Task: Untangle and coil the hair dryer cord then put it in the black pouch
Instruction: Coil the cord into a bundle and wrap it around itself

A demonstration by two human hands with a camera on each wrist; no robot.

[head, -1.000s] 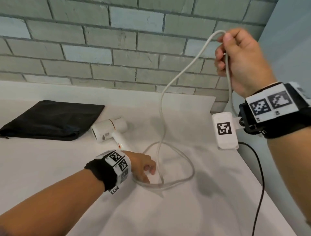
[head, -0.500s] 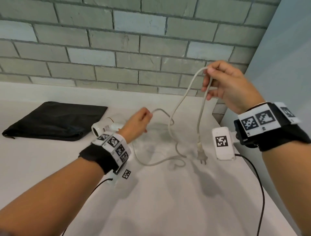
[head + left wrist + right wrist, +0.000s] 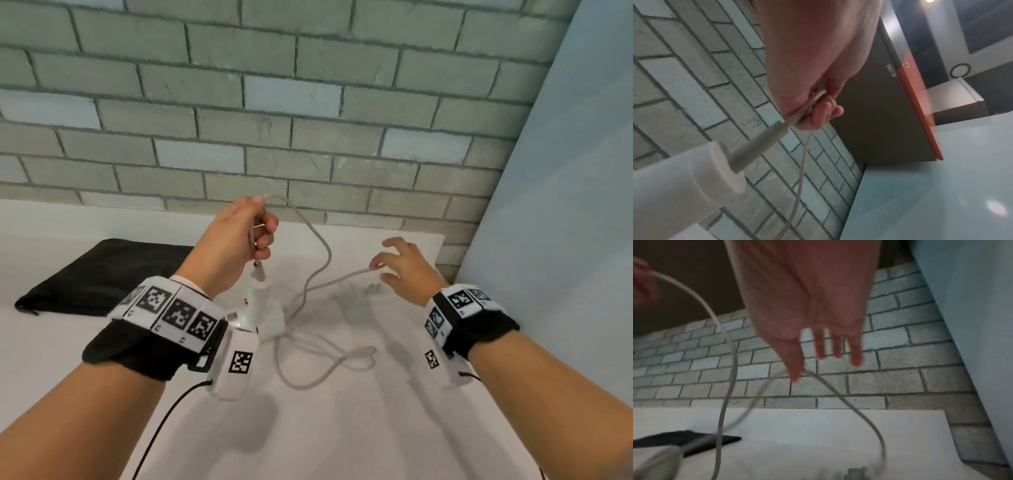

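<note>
Currently the left hand is raised above the white tabletop, fingers curled tight round the pale grey rubber cord just above its grey strain relief; the white plastic hair dryer hangs below that grip, handle end up. Cord arcs from the fist over to the right hand, whose fingers are spread and relaxed, the cord only lying across the fingertips, not gripped. Remaining cord sits in loose tangled loops on the table between both arms. Flat black fabric pouch lies at the left, near the grey brick wall. Wrist bands carry black-and-white square marker tags; no readable text, and no brand legible on the dryer
</note>
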